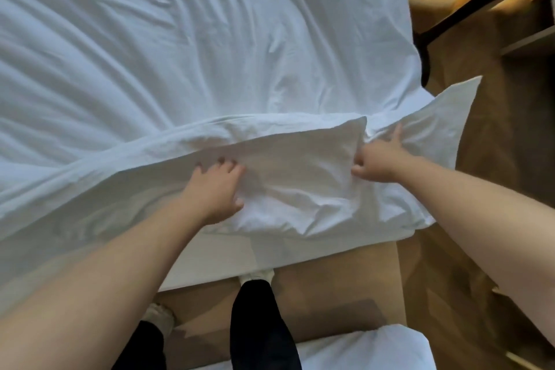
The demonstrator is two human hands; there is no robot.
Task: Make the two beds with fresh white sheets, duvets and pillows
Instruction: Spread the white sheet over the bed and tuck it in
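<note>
A bed [210,261] covered with a wrinkled white duvet [168,48] fills most of the head view. At its near edge lies a folded, padded corner of the duvet [300,177]. My left hand [217,189] rests on that fold with fingers spread and the thumb against the cloth. My right hand [380,161] is at the fold's right side; its thumb and curled fingers pinch the fabric while the index finger points up along a loose white flap [444,120] that sticks out past the bed's corner.
My legs in dark trousers [264,327] stand on the brown floor [330,288] in the narrow gap between this bed and a second white bed [375,348] at the bottom edge. Dark furniture [468,6] and wooden shelving stand at the upper right.
</note>
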